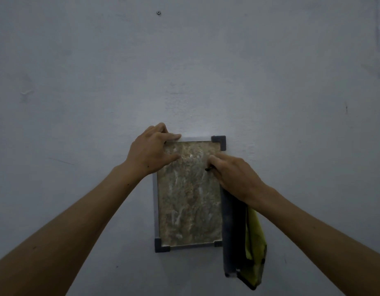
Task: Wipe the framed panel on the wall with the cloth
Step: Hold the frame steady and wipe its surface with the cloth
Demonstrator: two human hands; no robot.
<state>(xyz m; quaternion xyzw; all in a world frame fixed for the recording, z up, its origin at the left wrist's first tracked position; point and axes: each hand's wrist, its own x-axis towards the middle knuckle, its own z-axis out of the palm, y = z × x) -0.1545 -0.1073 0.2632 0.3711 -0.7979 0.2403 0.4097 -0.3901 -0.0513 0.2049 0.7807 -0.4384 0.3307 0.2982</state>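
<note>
Yellow-green cloth [254, 248] half hidden under right hand [236, 178]

Bare wall [184, 60] all around framed panel [189, 199]; cloth [252, 242] over right edge.

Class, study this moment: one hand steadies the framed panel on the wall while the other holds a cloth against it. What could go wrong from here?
1. The left hand grips only the top left corner of the framed panel; hard wiping might tilt it or pull it off the wall.
2. Most of the cloth hangs loose below the right hand, so little of it may touch the panel, and it could catch on the frame's corner.
</note>
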